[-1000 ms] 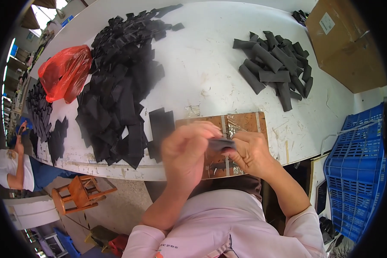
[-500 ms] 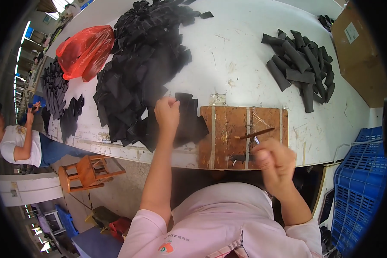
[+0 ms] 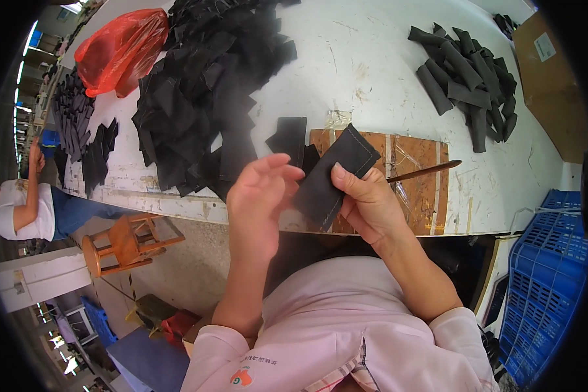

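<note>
A flat black fabric piece (image 3: 336,176) with pale stitching along its edges is pinched in my right hand (image 3: 372,202), thumb on top. From beside that hand a slim brown stick (image 3: 431,170) juts out to the right; whether my fingers grip it is hidden. My left hand (image 3: 261,196), slightly blurred, is raised at the piece's left side with fingers loosely bent and apart, holding nothing I can see. Below the piece lies a brown taped board (image 3: 431,202) on the white table. Left of it spreads a large heap of flat black fabric pieces (image 3: 196,98).
Rolled black tubes (image 3: 467,78) are piled at the right, near a cardboard box (image 3: 545,85). A red plastic bag (image 3: 121,52) sits at the far left. Blue crates (image 3: 545,281) stand beyond the table's right edge. A wooden stool (image 3: 127,242) and another person (image 3: 26,209) are at the left.
My right hand has moved up and left and now holds a black fabric piece. My left hand has come back from the heap toward it. The stick has shifted rightward.
</note>
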A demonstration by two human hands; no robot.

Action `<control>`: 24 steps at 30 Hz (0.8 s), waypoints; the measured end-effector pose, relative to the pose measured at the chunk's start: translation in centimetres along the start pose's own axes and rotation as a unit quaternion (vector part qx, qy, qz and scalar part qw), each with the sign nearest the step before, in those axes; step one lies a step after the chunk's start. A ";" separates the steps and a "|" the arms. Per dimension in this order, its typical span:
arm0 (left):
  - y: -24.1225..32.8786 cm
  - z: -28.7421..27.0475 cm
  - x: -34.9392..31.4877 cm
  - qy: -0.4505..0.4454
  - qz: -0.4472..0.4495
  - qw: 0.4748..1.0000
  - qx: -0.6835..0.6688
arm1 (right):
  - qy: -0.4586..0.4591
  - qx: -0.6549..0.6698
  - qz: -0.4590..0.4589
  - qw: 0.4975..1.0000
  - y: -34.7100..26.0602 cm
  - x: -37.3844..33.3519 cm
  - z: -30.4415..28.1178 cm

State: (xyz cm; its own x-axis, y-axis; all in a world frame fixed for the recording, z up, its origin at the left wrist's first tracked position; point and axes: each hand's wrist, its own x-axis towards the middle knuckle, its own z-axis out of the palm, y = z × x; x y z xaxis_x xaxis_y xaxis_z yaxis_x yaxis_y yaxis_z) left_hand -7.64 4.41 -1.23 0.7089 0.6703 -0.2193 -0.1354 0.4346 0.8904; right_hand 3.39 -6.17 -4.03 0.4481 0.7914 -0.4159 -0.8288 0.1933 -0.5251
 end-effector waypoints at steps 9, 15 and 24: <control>-1.5 -0.8 -1.8 -0.041 -0.083 0.995 -0.041 | -0.007 0.010 0.019 1.000 -0.4 0.0 -0.4; -2.0 -0.1 -1.6 -0.010 -0.038 0.999 0.009 | -0.007 -0.097 0.039 0.994 -0.4 -0.2 -0.4; -3.5 2.3 -2.1 0.000 0.118 0.966 0.229 | 0.010 -0.580 -0.345 0.738 -1.0 -3.6 0.8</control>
State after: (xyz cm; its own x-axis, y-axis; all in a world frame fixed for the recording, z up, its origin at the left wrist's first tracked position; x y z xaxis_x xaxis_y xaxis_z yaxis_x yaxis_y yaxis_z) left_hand -7.09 0.05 -2.98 0.6961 0.7178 0.0119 0.0272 -0.0429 0.9987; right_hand 2.33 -8.71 -1.40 0.6438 0.7255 0.2432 0.4380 -0.0889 -0.8946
